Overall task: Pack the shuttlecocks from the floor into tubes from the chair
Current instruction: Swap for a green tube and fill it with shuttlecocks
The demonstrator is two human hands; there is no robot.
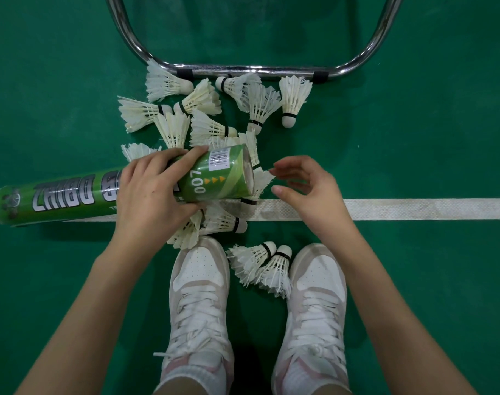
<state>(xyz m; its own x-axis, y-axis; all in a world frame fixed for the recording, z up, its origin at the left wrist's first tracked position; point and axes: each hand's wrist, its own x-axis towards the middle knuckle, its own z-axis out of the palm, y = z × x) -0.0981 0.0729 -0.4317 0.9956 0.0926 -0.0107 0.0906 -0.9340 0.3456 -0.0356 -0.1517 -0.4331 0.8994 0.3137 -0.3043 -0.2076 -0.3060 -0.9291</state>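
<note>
The person stands over a green floor (57, 67) and looks down at both hands. The left hand (152, 192) is in the middle of the frame, a little to the left, and its fingers (191, 158) are curled around a long green tube (217, 175), which they grip near its open end. The tube lies almost level, with its closed end at the left edge of the frame and its open mouth toward the centre, where something white shows inside. The right hand (306, 189) is just beside this mouth, on the right; its fingers are loosely bent and hold nothing, and they do not touch the tube. Many white feather shuttlecocks (206, 101) lie scattered on the floor in the upper middle of the frame, some of them partly under the tube and the left hand. Two more shuttlecocks lie close together between the white shoes (200, 280) in the lower middle. A white line (414, 209) crosses the floor from left to right under the hands. At the top of the frame a bent chrome chair frame (251, 69) rests on the floor, and several shuttlecocks lie just beside it.
</note>
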